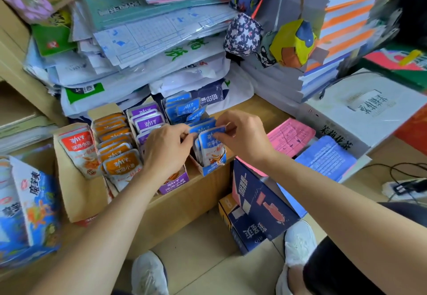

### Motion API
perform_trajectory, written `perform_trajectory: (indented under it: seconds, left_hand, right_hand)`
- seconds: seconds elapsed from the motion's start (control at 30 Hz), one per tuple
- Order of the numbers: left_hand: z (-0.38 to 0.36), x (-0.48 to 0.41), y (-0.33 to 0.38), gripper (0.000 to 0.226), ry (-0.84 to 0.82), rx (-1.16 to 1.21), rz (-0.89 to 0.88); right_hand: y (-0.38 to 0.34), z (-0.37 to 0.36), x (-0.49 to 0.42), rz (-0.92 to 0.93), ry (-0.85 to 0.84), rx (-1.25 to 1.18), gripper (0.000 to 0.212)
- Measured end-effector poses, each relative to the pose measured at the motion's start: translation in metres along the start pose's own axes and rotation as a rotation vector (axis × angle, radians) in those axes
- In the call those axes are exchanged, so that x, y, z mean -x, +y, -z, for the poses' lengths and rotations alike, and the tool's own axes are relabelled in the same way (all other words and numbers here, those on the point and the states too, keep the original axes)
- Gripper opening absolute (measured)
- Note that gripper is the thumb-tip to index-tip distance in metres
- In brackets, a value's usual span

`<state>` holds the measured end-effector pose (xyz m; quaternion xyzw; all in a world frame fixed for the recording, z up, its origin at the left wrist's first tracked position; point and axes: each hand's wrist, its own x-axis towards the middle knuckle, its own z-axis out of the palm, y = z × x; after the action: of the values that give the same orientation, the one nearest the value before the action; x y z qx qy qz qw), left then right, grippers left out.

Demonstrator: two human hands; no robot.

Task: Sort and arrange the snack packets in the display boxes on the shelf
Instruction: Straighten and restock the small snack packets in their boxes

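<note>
Four rows of snack packets stand in display boxes on a low shelf: red packets at the left, then orange packets, purple packets and blue packets. The front of the blue display box shows at the shelf edge. My left hand and my right hand both pinch the top edges of the front blue packets in that box, left hand on the left corner, right hand on the right corner. My left hand covers part of the purple row.
Piles of paper and plastic-wrapped stationery lean behind the boxes. Pink sheets and a blue booklet lie to the right. A dark blue carton leans on the floor below; a blue snack carton stands at left. My white shoes are below.
</note>
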<state>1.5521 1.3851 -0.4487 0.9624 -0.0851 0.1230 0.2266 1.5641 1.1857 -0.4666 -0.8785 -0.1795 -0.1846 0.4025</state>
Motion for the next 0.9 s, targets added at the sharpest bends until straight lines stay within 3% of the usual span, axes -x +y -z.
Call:
perform_trajectory:
  seconds: [0.1,0.23,0.3,0.43,0.67,0.9]
  left_hand:
    - [0.003,0.0,0.0,0.013,-0.056,0.012,0.025]
    - [0.011,-0.003,-0.011,0.016,-0.216,0.177,0.012]
    - [0.019,-0.003,-0.017,0.024,-0.291,0.256,0.002]
    - [0.022,-0.002,-0.026,0.019,-0.104,0.235,-0.029]
    - [0.009,-0.003,-0.023,0.023,-0.019,-0.006,-0.184]
    - [0.002,-0.009,-0.028,0.022,0.13,-0.007,-0.187]
  right_hand:
    - [-0.002,-0.006,0.003,0.077,-0.043,0.052,0.023]
    - [0.002,-0.005,0.007,0.106,-0.075,0.057,0.048]
    - [0.003,-0.005,0.01,0.142,-0.065,0.074,0.042]
    - [0.007,-0.003,0.012,0.171,-0.064,0.074,0.025]
    - [0.011,0.005,0.012,0.14,-0.128,0.018,0.018]
    - [0.01,0.011,0.014,0.145,-0.214,0.005,0.013]
